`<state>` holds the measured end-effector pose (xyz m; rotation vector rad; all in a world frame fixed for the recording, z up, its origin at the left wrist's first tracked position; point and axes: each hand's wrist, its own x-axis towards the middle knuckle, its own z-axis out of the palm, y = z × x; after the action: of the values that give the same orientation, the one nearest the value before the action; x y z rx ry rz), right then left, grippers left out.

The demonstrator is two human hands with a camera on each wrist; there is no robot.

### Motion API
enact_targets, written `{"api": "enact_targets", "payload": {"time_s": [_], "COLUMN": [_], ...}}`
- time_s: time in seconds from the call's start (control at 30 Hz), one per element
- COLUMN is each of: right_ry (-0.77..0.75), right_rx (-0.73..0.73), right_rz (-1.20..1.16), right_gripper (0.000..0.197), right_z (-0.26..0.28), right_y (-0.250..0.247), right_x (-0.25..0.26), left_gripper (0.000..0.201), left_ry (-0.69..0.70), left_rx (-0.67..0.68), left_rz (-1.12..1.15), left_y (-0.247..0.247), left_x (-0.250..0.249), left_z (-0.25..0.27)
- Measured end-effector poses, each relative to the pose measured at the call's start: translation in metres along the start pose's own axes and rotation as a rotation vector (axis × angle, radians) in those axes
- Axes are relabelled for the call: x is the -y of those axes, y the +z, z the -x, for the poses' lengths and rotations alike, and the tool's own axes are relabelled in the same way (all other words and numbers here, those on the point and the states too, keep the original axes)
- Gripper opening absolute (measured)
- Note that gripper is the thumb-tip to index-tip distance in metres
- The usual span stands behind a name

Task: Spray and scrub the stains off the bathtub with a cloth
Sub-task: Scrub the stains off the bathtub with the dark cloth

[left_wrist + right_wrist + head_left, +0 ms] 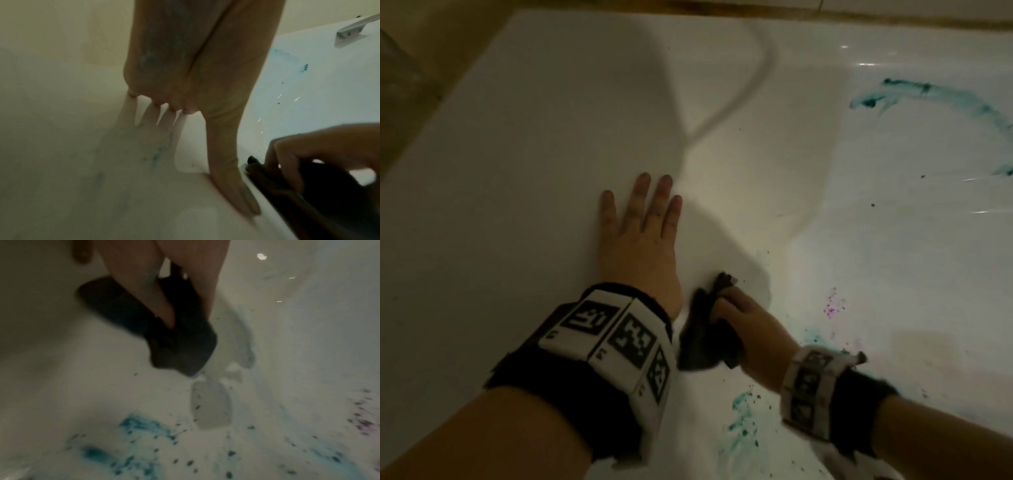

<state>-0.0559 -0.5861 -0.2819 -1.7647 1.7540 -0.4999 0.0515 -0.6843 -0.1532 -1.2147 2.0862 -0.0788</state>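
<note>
While left hand lies spread on glossy bathtub, right hand grips crumpled dark cloth.

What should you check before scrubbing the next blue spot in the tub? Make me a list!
1. Cloth gripped by the right hand: ok.
2. Left hand braced flat on the tub wall: ok.
3. Teal stain near the cloth gone: not ok.
4. Long teal streak farther off gone: not ok.
5. Pink specks gone: not ok.
6. Stains already sprayed wet: cannot tell.
</note>
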Motion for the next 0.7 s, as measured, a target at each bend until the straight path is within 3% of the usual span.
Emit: {"api": "enact_targets", "payload": {"time_s": [0.03,0.07,0.13,0.2,0.23,0.3,0.43,0.5,0.57,0.6,0.67,0.7], "right_ry": [0.070,0.220,0.448,0.654,0.761,0.850,0.509,0.439,0.257,0.178,0.053,0.052], "right_rx": [-0.071,-0.185,-0.476,-0.668,-0.708,-0.650,-0.360,-0.182,-0.085,0.001,0.191,0.162], "right_rz": [-0.097,-0.231,-0.221,-0.211,-0.192,-0.228,-0.041,0.060,0.109,0.124,0.120,0.105], "right_gripper": [0.016,0.014,0.034,0.052,0.064,0.075,0.068,0.072,0.074,0.069,0.042,0.029], "right_z": [-0.004,-0.012,-0.033,-0.057,-0.067,-0.080,-0.073,-0.039,0.004,0.024,0.046,0.043], "right_y": [-0.012,-0.023,-0.059,-0.080,-0.088,-0.086,-0.024,0.006,0.026,0.035,0.027,0.016], "right_x": [-0.003,-0.014,-0.030,-0.048,-0.051,-0.047,-0.031,-0.025,-0.020,-0.024,-0.024,-0.031], "left_gripper": [0.114,0.114,0.113,0.111,0.110,0.110,0.108,0.108,0.109,0.109,0.110,0.110], "left_ry": [0.004,0.006,0.005,0.004,0.003,0.002,-0.004,-0.016,-0.016,-0.017,-0.020,-0.021], "left_rx": [0.003,0.002,-0.003,-0.011,-0.016,-0.024,-0.023,-0.027,-0.023,-0.022,-0.020,-0.018], "left_rz": [0.002,0.001,-0.003,0.005,0.009,0.007,0.017,0.013,0.003,0.000,-0.007,-0.007], "left_y": [0.000,0.000,0.002,0.003,0.003,0.005,0.004,0.004,0.004,0.003,0.003,0.003], "left_x": [0.001,0.001,0.001,-0.001,-0.003,-0.003,-0.006,-0.007,-0.007,-0.007,-0.007,-0.007], "left_z": [0.000,0.000,-0.002,-0.003,-0.003,-0.004,-0.005,-0.005,-0.004,-0.003,-0.003,-0.003]}}
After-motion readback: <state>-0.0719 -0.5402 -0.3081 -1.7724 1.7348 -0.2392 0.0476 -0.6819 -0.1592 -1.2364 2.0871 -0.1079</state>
